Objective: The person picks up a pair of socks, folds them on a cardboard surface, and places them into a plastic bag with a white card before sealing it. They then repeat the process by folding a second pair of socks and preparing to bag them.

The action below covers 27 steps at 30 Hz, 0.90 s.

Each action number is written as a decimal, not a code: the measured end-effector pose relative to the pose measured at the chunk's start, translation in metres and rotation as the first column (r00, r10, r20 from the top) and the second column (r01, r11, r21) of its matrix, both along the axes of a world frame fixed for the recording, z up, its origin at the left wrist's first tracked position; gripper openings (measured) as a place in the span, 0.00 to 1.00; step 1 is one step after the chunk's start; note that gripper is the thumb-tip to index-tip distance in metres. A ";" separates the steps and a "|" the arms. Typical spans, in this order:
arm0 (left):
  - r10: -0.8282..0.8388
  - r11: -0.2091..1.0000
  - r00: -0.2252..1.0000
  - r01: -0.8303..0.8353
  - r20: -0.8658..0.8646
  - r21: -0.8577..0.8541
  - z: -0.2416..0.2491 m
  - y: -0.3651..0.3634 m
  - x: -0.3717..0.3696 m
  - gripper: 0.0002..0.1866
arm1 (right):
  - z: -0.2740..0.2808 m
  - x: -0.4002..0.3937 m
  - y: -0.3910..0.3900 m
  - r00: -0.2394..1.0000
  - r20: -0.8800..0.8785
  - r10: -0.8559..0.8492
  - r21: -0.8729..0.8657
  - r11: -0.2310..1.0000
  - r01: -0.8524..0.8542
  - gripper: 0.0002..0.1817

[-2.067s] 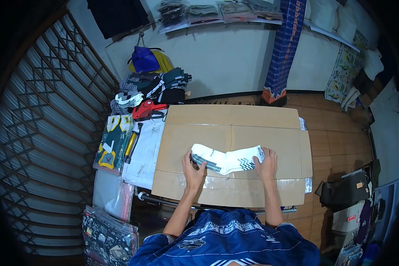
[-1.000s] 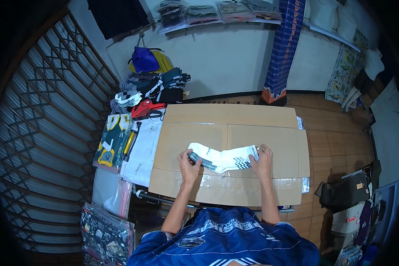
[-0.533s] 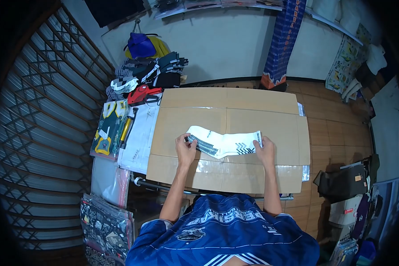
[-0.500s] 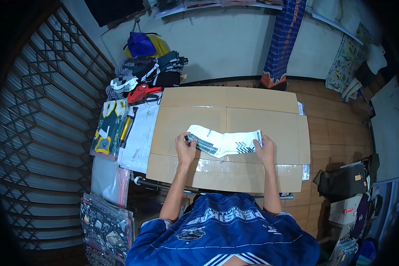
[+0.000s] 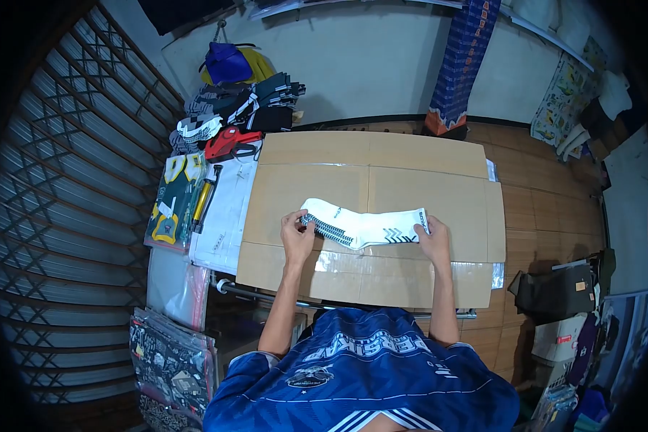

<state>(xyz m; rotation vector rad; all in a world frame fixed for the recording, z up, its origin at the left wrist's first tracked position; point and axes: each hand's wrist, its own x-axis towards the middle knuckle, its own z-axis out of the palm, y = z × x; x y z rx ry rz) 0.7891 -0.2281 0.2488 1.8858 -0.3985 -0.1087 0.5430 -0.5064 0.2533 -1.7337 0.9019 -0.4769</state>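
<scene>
A white sock (image 5: 371,227) with black chevron marks lies stretched sideways over the cardboard sheet (image 5: 425,155). My left hand (image 5: 296,235) pinches its toe end, where the dark patterned sole shows. At the other end, my right hand (image 5: 433,238) grips the cuff between thumb and fingers. Both hands are closed on the fabric, and the sock spans the space between them. Its underside is hidden.
Left of the cardboard lie a red tape dispenser (image 5: 232,142), a yellow hand pump (image 5: 204,201) and a bagged green-and-yellow garment (image 5: 174,198). Piled socks (image 5: 266,104) sit at the back left. A dark bag (image 5: 554,294) stands at the right.
The view has shifted slightly. Both hands keep their hold on the sock's two ends, and the sock looks drawn slightly straighter and wider between them.
</scene>
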 end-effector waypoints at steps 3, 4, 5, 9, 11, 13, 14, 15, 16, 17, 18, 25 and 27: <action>-0.034 0.999 0.999 0.034 0.003 -0.003 0.001 0.001 -0.001 0.18 | -0.017 -0.002 -0.001 1.000 0.023 -0.018 -0.061 0.998 0.019 0.13; -0.024 0.999 0.997 0.021 0.072 0.043 0.005 0.000 -0.003 0.19 | -0.020 -0.001 -0.003 0.999 0.037 -0.034 -0.080 0.996 0.036 0.13; -0.019 0.996 0.990 0.006 0.140 0.089 0.009 -0.001 -0.006 0.19 | -0.022 -0.001 -0.004 0.998 0.046 -0.039 -0.073 0.996 0.042 0.13; -0.174 0.967 0.909 0.085 0.379 0.242 0.046 -0.005 -0.037 0.20 | -0.022 -0.001 -0.003 0.997 0.053 -0.060 -0.073 0.995 0.064 0.14; -0.485 0.862 0.847 0.422 0.215 0.281 0.061 -0.005 -0.052 0.18 | -0.025 -0.002 -0.004 0.999 0.021 -0.036 -0.106 0.994 0.038 0.13; -0.636 0.757 0.757 0.576 0.148 0.309 0.062 -0.005 -0.063 0.16 | -0.023 -0.001 -0.006 0.999 -0.037 0.016 -0.156 0.988 -0.021 0.13; -0.652 0.742 0.740 0.577 0.168 0.341 0.060 -0.007 -0.067 0.14 | -0.022 0.000 -0.007 0.999 -0.039 -0.003 -0.124 0.992 -0.002 0.12; -0.669 0.726 0.720 0.578 0.184 0.373 0.059 -0.007 -0.070 0.13 | -0.011 0.001 -0.003 0.999 -0.043 -0.024 -0.090 0.996 0.020 0.12; -0.660 0.732 0.731 0.576 0.171 0.363 0.057 -0.006 -0.071 0.12 | -0.004 0.001 0.000 0.998 -0.047 -0.047 -0.055 0.997 0.044 0.12; -0.654 0.737 0.740 0.576 0.159 0.353 0.054 -0.006 -0.069 0.11 | -0.007 0.000 -0.002 0.998 -0.021 -0.061 -0.105 0.993 0.059 0.11; -0.647 0.743 0.749 0.575 0.145 0.342 0.051 -0.007 -0.068 0.10 | -0.008 -0.001 -0.003 0.997 0.003 -0.074 -0.153 0.985 0.074 0.11; -0.641 0.751 0.744 0.556 0.190 0.355 0.047 -0.010 -0.070 0.08 | 0.022 0.002 0.013 0.973 -0.051 -0.226 -0.323 0.925 0.198 0.11; -0.637 0.751 0.751 0.554 0.173 0.359 0.050 -0.010 -0.070 0.09 | 0.022 0.005 0.018 0.966 -0.057 -0.252 -0.445 0.873 0.201 0.11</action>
